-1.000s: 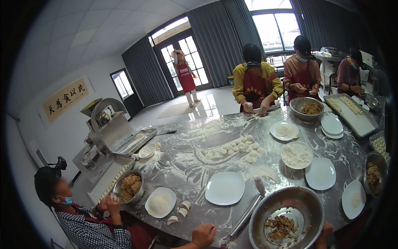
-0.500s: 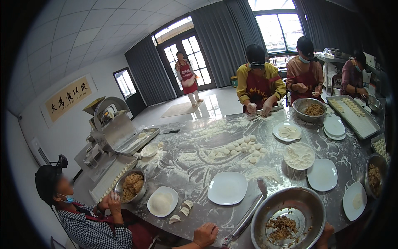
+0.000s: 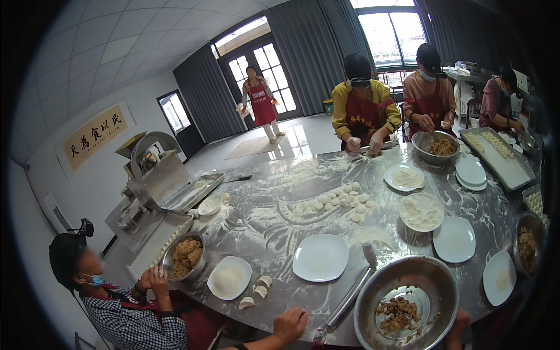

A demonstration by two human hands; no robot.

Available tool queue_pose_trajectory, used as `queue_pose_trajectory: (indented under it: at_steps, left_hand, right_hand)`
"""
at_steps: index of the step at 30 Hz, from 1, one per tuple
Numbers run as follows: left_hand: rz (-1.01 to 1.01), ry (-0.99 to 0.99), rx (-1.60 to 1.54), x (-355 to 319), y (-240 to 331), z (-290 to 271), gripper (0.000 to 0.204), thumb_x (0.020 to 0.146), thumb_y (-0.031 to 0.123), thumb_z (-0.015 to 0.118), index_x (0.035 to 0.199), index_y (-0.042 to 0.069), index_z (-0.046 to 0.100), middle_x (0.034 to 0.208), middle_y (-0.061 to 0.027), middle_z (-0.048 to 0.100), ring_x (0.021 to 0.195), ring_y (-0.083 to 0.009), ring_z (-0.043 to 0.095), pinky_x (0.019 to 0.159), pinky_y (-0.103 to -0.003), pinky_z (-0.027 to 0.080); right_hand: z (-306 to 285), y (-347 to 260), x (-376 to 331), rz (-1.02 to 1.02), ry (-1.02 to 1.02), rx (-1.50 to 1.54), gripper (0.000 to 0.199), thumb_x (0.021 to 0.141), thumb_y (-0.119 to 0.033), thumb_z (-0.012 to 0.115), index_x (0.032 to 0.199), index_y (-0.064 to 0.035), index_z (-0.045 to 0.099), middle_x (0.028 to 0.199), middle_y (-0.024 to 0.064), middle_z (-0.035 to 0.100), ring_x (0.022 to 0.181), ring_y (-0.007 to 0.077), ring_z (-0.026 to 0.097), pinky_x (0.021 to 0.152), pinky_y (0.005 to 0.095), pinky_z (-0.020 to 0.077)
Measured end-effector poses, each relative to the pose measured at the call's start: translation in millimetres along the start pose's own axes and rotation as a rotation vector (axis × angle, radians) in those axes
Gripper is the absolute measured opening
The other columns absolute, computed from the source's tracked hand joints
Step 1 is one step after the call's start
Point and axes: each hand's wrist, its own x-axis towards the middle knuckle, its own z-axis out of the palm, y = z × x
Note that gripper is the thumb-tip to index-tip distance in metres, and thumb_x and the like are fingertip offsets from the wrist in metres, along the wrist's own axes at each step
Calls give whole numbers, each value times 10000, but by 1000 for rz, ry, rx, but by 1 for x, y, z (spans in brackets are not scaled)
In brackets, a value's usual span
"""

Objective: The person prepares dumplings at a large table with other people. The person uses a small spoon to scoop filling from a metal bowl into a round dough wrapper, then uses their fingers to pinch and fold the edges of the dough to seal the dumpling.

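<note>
My left hand [image 3: 290,324] rests at the near table edge with its fingers curled in and nothing visible in them. At the right flank of a big steel bowl [image 3: 446,289], my right hand [image 3: 459,325] shows only in part; its fingers are hidden, and whether it grips the bowl I cannot tell. Brown minced filling [image 3: 398,315] lies on the bowl's bottom. Left of the bowl lies a long metal rod with a handle [image 3: 350,300], much like a rolling pin. Ahead of my left hand is a white square plate [image 3: 321,258], and several dumplings [image 3: 261,290] sit farther left.
Floured dough pieces [image 3: 338,198] cover the table's middle. A bowl of flour [image 3: 421,212] and a white plate [image 3: 454,239] stand at right. A co-worker [image 3: 134,309] sits at left beside a filling bowl [image 3: 201,265]; others work across the table. A machine [image 3: 157,175] stands far left.
My hands stay almost where they were. Across the table, one co-worker's hand has moved down into a filling bowl. The person near the doors has shifted, arms lower and apart.
</note>
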Motion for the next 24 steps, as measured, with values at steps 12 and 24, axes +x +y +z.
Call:
queue_pose_trajectory:
  at_steps: [12, 24]
  left_hand:
    - [50, 32, -39, 260, -409, -353, 159, 1026, 278, 772, 1034, 126, 726, 947, -89, 760, 857, -373, 765, 706, -495, 614]
    - [18, 1, 1, 284, -597, -500, 162, 1033, 278, 764, 1050, 122, 721, 951, -94, 753, 865, -375, 761, 713, -500, 616]
  right_hand:
    - [65, -513, 249, -7, 63, -33, 435, 842, -398, 825, 682, -102, 549, 613, 156, 529, 545, 406, 579, 523, 550, 361]
    - [134, -730, 281, -16, 49, -34, 432, 863, -383, 812, 693, -96, 538, 621, 167, 511, 561, 410, 580, 532, 555, 352]
